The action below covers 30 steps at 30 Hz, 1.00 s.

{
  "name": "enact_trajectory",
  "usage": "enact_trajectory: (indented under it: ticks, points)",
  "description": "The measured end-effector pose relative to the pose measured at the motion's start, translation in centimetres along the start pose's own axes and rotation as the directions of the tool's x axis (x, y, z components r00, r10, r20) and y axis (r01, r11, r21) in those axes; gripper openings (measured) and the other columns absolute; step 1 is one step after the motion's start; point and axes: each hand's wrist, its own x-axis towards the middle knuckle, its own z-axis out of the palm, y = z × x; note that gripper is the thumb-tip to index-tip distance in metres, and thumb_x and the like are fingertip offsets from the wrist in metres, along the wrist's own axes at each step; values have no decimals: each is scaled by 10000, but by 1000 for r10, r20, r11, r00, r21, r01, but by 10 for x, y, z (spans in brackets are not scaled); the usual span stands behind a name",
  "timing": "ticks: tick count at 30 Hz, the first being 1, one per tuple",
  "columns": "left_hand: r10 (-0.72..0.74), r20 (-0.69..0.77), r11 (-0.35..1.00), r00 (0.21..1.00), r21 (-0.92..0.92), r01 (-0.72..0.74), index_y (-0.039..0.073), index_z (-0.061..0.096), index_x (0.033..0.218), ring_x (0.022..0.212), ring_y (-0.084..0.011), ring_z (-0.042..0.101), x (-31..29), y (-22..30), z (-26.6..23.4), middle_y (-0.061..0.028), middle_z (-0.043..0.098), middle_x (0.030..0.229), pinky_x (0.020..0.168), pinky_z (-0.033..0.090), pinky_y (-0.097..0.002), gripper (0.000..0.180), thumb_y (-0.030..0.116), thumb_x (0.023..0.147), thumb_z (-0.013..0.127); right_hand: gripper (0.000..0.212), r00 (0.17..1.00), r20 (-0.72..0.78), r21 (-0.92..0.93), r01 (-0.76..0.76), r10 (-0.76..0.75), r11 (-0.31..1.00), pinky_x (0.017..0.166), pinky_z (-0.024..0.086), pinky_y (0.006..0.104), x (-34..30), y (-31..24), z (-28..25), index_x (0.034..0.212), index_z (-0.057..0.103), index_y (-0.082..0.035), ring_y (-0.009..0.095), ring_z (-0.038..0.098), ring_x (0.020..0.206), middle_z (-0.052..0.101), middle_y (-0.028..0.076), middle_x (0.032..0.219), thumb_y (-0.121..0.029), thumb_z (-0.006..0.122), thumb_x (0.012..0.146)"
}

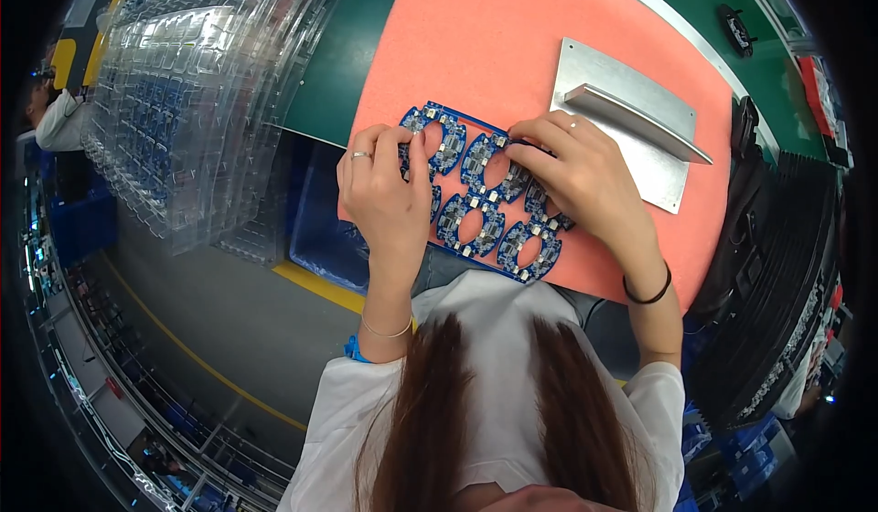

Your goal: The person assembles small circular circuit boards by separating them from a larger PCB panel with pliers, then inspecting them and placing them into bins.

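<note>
A blue circuit board panel (468,222) lies on a salmon-coloured mat (476,27). It is made of several oval ring-shaped boards joined by rails, with small components on them. My left hand (389,178) is closed on the panel's left end, thumb and fingers curled at its edge. My right hand (581,169) has its fingers bent onto the panel's far and right side, gripping it there; the palm hides part of the boards. Just beyond my right hand stands a silver metal plate (626,114) with a raised upright fin.
To the left rise stacked clear plastic trays (197,110), some with blue boards inside. Black ridged trays (777,302) are stacked at the right. A small black object (734,29) lies on the green table surface (681,0) at the far right. Beyond the left trays, another person's white sleeve (62,121) shows.
</note>
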Motion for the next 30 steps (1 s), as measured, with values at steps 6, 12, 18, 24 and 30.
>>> enact_trajectory:
  ticks: [6, 12, 18, 24, 30]
  points:
    - [-184, 119, 957, 976, -206, 206, 23, 568, 803, 690, -252, 569, 9, 1, -10, -92, 566, 757, 649, 433, -341, 70, 67, 786, 621, 235, 993, 77, -50, 88, -84, 995, 689, 467, 297, 2, 16, 6, 866, 577, -75, 186, 569, 797, 569, 29, 936, -75, 590, 632]
    - [-312, 140, 934, 940, -138, 330, -7, 576, 786, 687, -208, 582, -19, -45, -64, -109, 574, 751, 631, 442, -300, 53, 30, 780, 614, 186, 974, 147, -99, 185, -169, 978, 641, 473, 286, 16, 18, 9, 840, 520, -79, 176, 564, 725, 531, 32, 844, -97, 567, 661]
    - [-447, 334, 894, 830, 171, 413, -5, 586, 830, 713, -214, 595, -36, -67, -101, -112, 589, 802, 647, 454, -299, 80, 45, 777, 620, 212, 978, 96, -108, 196, -186, 975, 568, 471, 278, 22, 17, 11, 865, 524, -75, 169, 560, 686, 542, 22, 839, -94, 571, 659]
    - [-200, 223, 962, 954, -140, 235, 9, 605, 997, 890, -269, 574, -22, -67, -90, -123, 579, 1001, 766, 461, -342, 259, -1, 741, 640, 192, 982, -70, 68, 178, -174, 982, 602, 476, 255, 26, -48, 22, 852, 552, -60, 158, 572, 770, 562, 42, 866, -110, 579, 669]
    - [260, 296, 931, 919, -330, -157, 61, 644, 869, 848, -245, 547, 4, -87, -55, -58, 592, 913, 724, 442, -344, 190, 43, 683, 676, 273, 971, 67, 177, 216, -230, 960, 654, 485, 287, 33, -111, 74, 970, 565, -9, 188, 583, 752, 580, 56, 898, -79, 553, 706]
